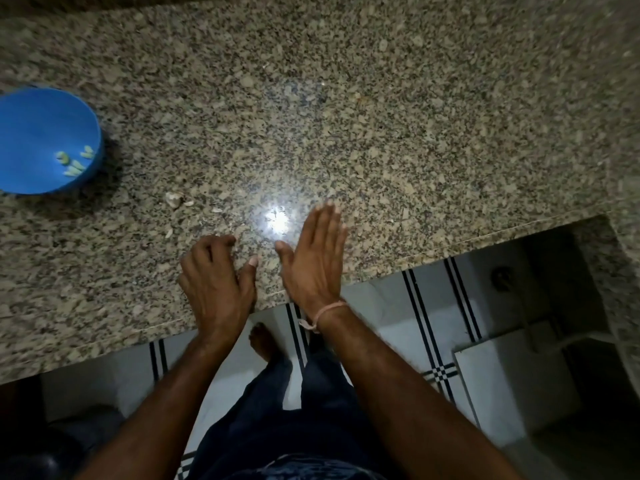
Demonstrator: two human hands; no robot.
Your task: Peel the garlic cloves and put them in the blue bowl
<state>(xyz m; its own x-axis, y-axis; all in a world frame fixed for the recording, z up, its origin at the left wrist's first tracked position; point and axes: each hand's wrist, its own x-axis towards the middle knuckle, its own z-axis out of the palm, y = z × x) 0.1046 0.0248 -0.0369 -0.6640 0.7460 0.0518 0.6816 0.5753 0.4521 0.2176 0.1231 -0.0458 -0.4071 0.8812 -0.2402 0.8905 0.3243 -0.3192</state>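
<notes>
"Fingers of my left hand curl down, tips on the speckled grey granite countertop. I cannot tell whether they cover anything. My right hand is flat, its fingers straight and together, holding nothing."

"And the garlic?"

"Pale peeled garlic cloves lie in the round blue bowl, far left on the counter, well apart from both hands. Whitish papery skin scraps lie between bowl and hands."

I see a speckled granite countertop filling the upper frame, with lamp glare at centre. Below it lie white floor tiles with black stripes. At right sits possibly a drain.
</notes>
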